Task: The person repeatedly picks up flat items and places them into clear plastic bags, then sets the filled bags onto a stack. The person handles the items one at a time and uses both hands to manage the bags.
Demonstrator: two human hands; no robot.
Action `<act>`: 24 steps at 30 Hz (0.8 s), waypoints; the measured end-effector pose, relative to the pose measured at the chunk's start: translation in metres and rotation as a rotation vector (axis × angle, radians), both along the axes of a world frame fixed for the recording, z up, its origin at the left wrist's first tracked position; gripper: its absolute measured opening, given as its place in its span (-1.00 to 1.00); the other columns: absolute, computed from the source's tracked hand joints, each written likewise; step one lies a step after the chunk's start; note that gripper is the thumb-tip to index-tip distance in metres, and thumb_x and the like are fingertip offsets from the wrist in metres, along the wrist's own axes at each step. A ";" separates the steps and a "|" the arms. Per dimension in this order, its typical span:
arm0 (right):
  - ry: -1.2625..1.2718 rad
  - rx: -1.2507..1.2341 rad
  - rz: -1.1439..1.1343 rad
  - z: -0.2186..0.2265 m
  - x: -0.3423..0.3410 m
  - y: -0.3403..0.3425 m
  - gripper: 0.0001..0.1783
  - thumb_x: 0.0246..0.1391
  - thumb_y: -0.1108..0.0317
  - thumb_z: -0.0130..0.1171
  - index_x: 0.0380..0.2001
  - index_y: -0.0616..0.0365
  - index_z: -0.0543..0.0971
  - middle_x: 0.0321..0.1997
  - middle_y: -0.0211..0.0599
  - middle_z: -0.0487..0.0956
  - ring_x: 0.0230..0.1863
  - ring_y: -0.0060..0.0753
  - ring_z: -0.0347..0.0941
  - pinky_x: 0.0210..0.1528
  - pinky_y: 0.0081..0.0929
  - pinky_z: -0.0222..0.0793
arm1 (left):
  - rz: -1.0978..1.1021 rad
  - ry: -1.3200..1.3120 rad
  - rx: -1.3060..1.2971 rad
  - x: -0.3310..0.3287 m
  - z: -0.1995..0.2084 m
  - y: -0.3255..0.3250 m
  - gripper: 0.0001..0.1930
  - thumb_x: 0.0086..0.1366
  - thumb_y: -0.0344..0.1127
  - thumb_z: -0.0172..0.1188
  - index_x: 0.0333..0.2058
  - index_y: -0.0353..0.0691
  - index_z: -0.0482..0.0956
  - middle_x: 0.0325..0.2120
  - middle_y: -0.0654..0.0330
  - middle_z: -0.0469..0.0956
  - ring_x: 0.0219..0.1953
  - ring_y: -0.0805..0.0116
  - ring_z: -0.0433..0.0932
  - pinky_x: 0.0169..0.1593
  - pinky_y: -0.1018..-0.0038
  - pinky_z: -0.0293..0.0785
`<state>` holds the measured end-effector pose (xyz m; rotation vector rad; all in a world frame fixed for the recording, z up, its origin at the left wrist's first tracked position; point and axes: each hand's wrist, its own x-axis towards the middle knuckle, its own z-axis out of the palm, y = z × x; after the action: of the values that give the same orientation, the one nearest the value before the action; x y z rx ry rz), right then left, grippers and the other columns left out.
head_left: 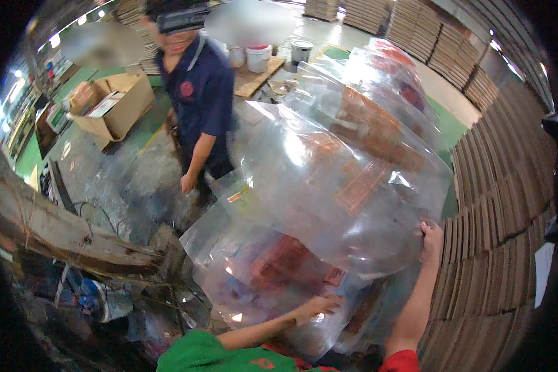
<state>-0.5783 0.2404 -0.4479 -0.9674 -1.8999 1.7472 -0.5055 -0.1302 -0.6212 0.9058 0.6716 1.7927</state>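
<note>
A large clear plastic sheet [279, 186] with orange-brown print spreads across the middle, over a heap of similar film. At its right edge, my right hand [432, 239] has its fingers closed on the sheet's border. Lower and to the left, my left hand [321, 305] lies with fingers stretched out on a lower layer of clear film with red print [279, 260]. What bears the heap is hidden beneath the film.
Stacked flat brown cardboard [502, 167] lines the right side. A person in a navy shirt [198, 93] stands at the left of the heap. An open cardboard box [130, 111], white bucket [258, 60] and dark bucket [301, 53] stand behind. A beam [74, 239] crosses the left.
</note>
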 end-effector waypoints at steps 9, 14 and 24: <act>-0.220 -0.149 0.109 -0.056 0.096 0.036 -0.65 0.09 0.31 0.33 -0.09 0.20 0.53 -0.30 -0.38 0.56 -0.37 -0.46 0.49 -0.40 -0.47 0.44 | 0.879 -0.792 -0.453 -0.118 0.024 -0.046 -0.50 0.50 -0.01 -0.03 0.21 -0.26 0.33 0.11 0.00 0.47 0.13 0.09 0.49 0.20 0.05 0.45; -0.300 -0.303 -0.021 -0.091 0.136 0.002 -0.49 0.08 0.21 0.37 0.06 0.15 0.49 -0.25 -0.37 0.57 -0.30 -0.39 0.51 -0.33 -0.37 0.45 | 0.892 -0.937 -0.411 -0.110 0.019 -0.041 -0.62 0.55 -0.17 -0.18 0.10 -0.36 0.38 0.01 -0.06 0.50 0.02 -0.03 0.55 0.12 0.04 0.53; -0.283 -0.042 -0.176 -0.145 0.100 0.004 -0.72 0.15 0.40 0.24 -0.09 0.30 0.60 -0.26 -0.31 0.61 -0.27 -0.39 0.53 -0.20 -0.37 0.44 | 0.935 -0.824 -0.458 -0.140 0.034 -0.023 -0.60 0.56 -0.17 -0.22 0.14 -0.40 0.28 0.00 -0.17 0.46 0.01 -0.08 0.55 0.11 0.03 0.54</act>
<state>-0.4780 0.2445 -0.5930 -1.4169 -1.8792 1.6235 -0.6456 -0.1532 -0.5871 -0.5786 0.9497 2.3889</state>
